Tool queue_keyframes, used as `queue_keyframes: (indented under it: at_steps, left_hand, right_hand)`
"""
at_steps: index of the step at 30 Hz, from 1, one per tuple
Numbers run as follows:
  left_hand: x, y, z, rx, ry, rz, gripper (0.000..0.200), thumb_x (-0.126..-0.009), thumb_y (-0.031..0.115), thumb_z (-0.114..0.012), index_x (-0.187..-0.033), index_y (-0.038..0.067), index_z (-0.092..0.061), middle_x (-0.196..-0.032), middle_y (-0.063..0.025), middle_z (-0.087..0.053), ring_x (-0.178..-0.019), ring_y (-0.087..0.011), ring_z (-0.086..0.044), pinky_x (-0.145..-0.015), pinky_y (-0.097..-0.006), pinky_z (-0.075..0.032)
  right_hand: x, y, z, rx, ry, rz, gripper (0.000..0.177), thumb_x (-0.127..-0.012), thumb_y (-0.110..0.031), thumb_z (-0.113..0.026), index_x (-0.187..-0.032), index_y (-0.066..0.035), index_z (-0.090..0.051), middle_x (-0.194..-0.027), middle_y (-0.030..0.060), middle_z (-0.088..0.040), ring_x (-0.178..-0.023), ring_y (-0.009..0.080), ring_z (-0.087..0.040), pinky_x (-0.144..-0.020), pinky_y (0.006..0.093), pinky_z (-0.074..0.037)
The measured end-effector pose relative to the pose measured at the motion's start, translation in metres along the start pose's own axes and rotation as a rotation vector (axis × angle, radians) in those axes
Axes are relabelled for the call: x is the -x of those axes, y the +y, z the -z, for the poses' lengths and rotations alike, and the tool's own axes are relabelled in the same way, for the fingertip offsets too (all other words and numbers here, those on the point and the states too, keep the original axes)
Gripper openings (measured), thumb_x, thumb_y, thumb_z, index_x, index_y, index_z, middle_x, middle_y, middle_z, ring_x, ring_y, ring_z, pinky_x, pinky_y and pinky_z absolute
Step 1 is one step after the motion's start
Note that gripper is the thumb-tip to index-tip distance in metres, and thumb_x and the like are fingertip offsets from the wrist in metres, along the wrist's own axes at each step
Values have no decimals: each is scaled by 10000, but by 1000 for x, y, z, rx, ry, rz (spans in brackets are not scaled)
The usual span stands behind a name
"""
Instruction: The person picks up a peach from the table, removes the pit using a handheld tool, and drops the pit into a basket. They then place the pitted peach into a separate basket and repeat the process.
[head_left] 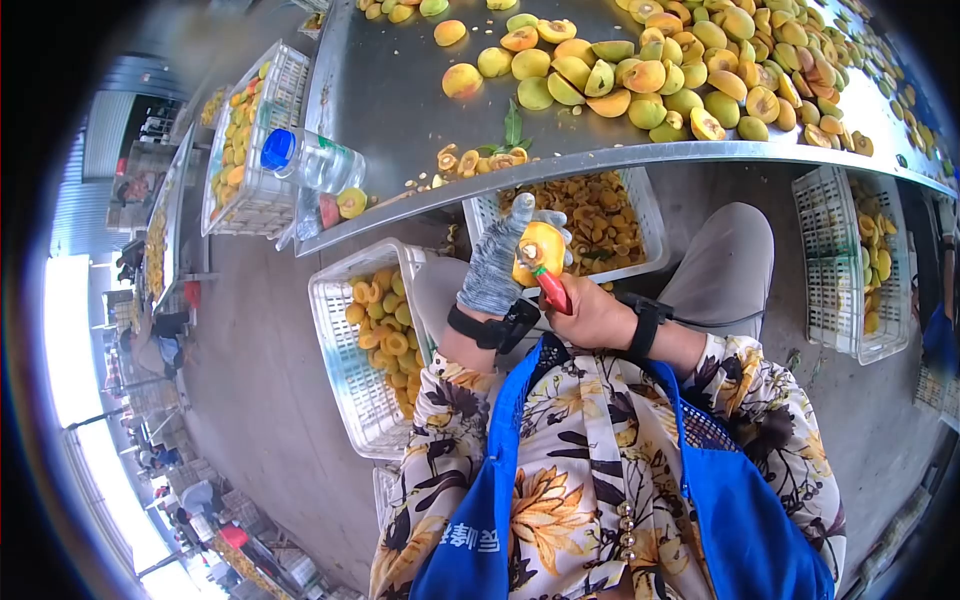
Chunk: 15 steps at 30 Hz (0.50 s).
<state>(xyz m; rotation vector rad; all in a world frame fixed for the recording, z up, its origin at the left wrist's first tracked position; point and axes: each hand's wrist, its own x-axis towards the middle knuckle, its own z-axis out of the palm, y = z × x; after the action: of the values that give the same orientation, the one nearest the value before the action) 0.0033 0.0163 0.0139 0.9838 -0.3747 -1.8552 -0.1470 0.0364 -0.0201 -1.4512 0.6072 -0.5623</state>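
My left hand point(492, 268), in a grey glove, holds a halved yellow fruit point(541, 247) with its cut face up. My right hand point(598, 318) is bare and wrapped round the red handle of a small tool point(554, 291). The tool's tip touches the middle of the cut face. Both hands are over my lap, just below the metal table's edge. Behind them a white crate point(650, 215) holds many cut pieces. Left of my knee, another white crate point(335, 340) contains yellow fruit halves.
The metal table point(390, 110) bears a large heap of fruit point(690, 70). A bottle with a blue cap point(325, 163) lies at its left corner. Crates of fruit stand at far left point(225, 205) and right point(830, 260). People are in the left background.
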Motion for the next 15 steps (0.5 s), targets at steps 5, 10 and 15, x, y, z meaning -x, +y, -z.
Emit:
queue_keyframes:
  at_steps: [5,10,15]
  left_hand:
    - [-2,-23,-6,-15,183,-391,300,-824,292,-642,-872,-4,-636,-796,-117,-638,-647,-201,-623,-555,-291,-530]
    - [-2,-24,-8,52,107,-391,333,-838,331,-618,-909,6,-612,-766,-118,-627,-602,-207,-611,-540,-287,-525]
    - [-16,-21,13,294,252,-336,392,-846,425,-566,-930,43,-572,-768,-119,-609,-616,-239,-609,-527,-324,-531]
  right_hand:
    - [9,-30,17,-407,-228,-513,177,-758,-5,-525,-926,-47,-493,-564,13,-467,-345,72,-370,-299,228,-296]
    - [6,-28,22,-1052,-465,-678,182,-825,-28,-502,-999,-78,-485,-573,-10,-391,-366,37,-317,-305,197,-248]
    - [3,-30,22,-1049,-473,-553,159,-853,-29,-499,-1001,-86,-491,-569,-15,-376,-367,30,-305,-306,190,-246]
